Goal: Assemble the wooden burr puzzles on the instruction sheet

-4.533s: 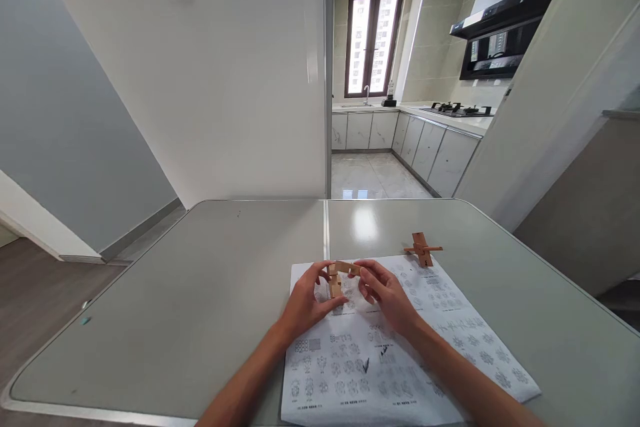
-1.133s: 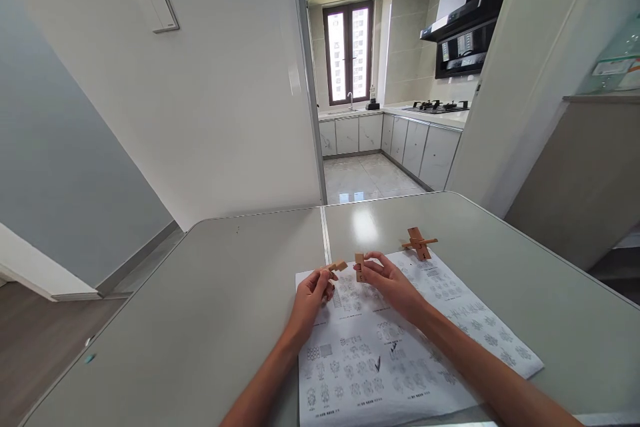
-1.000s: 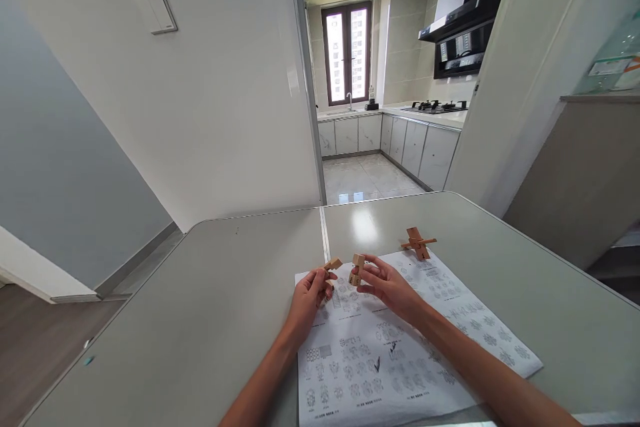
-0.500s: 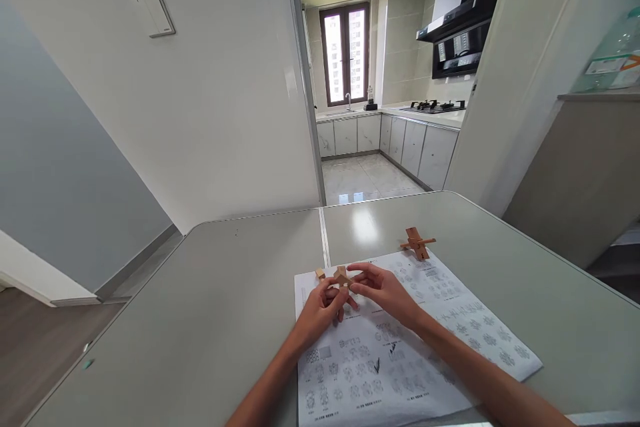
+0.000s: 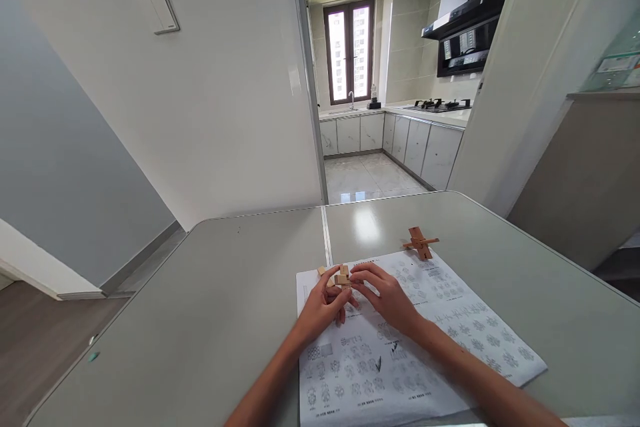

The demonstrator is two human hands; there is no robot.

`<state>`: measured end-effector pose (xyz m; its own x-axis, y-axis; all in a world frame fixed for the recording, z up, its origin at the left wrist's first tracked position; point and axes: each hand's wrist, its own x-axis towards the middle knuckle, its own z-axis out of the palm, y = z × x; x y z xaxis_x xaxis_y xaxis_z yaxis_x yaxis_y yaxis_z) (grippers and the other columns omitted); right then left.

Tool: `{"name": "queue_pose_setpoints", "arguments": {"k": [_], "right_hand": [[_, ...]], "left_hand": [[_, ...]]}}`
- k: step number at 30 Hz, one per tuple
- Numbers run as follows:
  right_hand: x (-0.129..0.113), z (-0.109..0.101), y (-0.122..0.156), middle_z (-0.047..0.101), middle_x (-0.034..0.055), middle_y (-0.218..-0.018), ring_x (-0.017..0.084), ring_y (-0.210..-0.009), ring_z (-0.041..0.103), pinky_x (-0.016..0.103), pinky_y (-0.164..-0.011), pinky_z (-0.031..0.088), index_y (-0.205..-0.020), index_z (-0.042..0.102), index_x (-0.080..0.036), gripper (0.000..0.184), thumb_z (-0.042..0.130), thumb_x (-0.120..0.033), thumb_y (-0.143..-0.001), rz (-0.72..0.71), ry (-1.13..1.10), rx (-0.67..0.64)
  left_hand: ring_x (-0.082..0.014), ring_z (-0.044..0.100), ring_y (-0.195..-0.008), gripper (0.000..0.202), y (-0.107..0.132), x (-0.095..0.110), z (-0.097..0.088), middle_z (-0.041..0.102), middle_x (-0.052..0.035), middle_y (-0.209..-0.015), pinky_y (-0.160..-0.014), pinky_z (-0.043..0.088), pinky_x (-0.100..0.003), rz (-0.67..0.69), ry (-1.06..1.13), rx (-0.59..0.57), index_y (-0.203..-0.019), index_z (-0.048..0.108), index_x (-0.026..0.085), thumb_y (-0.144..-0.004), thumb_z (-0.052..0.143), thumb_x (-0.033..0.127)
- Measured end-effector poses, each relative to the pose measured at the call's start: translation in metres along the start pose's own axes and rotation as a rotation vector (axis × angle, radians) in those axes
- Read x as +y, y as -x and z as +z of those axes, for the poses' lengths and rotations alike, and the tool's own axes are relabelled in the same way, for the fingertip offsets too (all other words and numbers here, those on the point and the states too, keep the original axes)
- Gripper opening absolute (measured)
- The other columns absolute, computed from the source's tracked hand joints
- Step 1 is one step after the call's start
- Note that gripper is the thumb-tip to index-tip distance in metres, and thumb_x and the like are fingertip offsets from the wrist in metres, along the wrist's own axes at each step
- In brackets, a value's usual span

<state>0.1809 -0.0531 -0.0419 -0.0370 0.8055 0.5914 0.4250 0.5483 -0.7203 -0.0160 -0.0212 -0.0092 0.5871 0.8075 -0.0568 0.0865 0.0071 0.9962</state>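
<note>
My left hand (image 5: 321,307) and my right hand (image 5: 384,293) meet over the top of a printed sheet of diagrams (image 5: 430,340) on the grey table (image 5: 210,307). Between their fingertips sit small wooden puzzle pieces (image 5: 341,276), pressed together; both hands pinch them. One end of a piece pokes out to the left of my left fingers. A finished wooden cross-shaped puzzle (image 5: 421,243) lies by the sheet's far right corner, beyond my right hand and untouched.
The table has a seam down its middle and rounded corners. A white wall stands just beyond its far edge, with an open doorway (image 5: 370,147) into a kitchen. A counter (image 5: 590,173) rises at the right.
The two pieces, held apart a second ago, have been brought together. Both hands have closed in around them just above the paper.
</note>
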Motion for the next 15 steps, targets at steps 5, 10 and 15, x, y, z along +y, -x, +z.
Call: {"name": "queue_pose_setpoints", "arguments": {"k": [5,10,15], "right_hand": [[0.0022,0.0013,0.0022,0.070,0.0070,-0.110,0.022,-0.094,0.072,0.036,-0.082,0.062,-0.111,0.069,-0.028,0.023,0.047,-0.032,-0.108,-0.079,0.090,-0.027],[0.0044,0.0032,0.0051,0.071,0.0066,-0.111,0.023,-0.098,0.072,0.038,-0.084,0.062,-0.124,0.059,-0.028,0.021,0.047,-0.029,-0.107,-0.075,0.109,-0.020],[0.0040,0.0029,0.0042,0.070,0.0064,-0.107,0.024,-0.096,0.072,0.040,-0.085,0.062,-0.115,0.061,-0.027,0.014,0.052,-0.033,-0.105,-0.061,0.129,0.033]], "left_hand": [[-0.0097,0.056,-0.048,0.077,0.0014,0.0052,0.0006,0.078,-0.0073,-0.088,-0.052,0.042,-0.024,-0.015,-0.022,0.005,-0.148,0.041,0.018,-0.089,0.069,0.058],[-0.0097,0.056,-0.050,0.071,0.0011,0.0029,-0.0005,0.078,-0.0073,-0.090,-0.053,0.042,-0.024,-0.020,-0.016,-0.006,-0.142,0.042,0.019,-0.090,0.068,0.059],[-0.0093,0.055,-0.050,0.065,0.0011,-0.0001,-0.0007,0.077,-0.0061,-0.087,-0.053,0.041,-0.024,0.000,-0.025,-0.023,-0.139,0.043,0.020,-0.091,0.067,0.057]]}}
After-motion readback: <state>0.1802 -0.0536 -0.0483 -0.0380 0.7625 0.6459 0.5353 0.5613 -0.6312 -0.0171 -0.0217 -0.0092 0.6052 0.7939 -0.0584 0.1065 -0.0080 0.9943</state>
